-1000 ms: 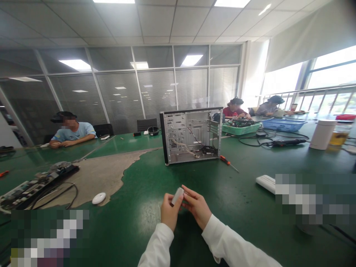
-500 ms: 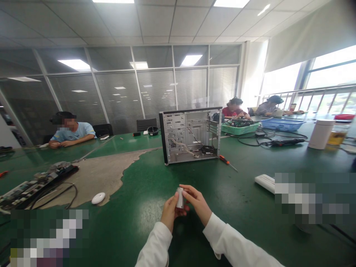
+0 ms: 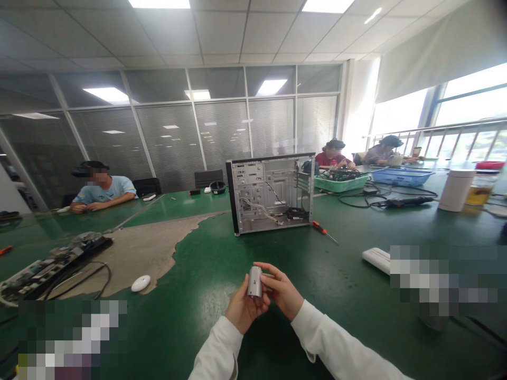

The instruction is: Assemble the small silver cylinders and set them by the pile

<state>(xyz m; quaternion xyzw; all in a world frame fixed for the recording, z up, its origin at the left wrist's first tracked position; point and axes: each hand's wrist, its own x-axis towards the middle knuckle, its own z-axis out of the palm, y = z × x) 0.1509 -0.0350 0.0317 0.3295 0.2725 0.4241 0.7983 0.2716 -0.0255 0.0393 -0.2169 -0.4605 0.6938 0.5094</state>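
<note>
A small silver metal cylinder (image 3: 254, 282) is held upright between my two hands, above the green table (image 3: 190, 327). My left hand (image 3: 240, 307) grips it from the left and below, with fingers curled beneath. On the right side, my right hand (image 3: 282, 289) has its thumb and fingers closed on the cylinder. Beyond the hands stands an open computer case (image 3: 273, 194) with loose cables and a black fan inside. An orange-handled screwdriver (image 3: 325, 232) lies at the case's right corner.
Left: circuit parts with cables (image 3: 55, 264), a white round object (image 3: 140, 283). Right: a white bar (image 3: 376, 259), a green basket (image 3: 343, 183), a blue basket (image 3: 402, 177), a white cup (image 3: 456, 190). Several people sit around the table.
The silver cylinder has turned, showing a wider face with a small dark mark. My left hand has shifted slightly left, its fingers now lower under the cylinder.
</note>
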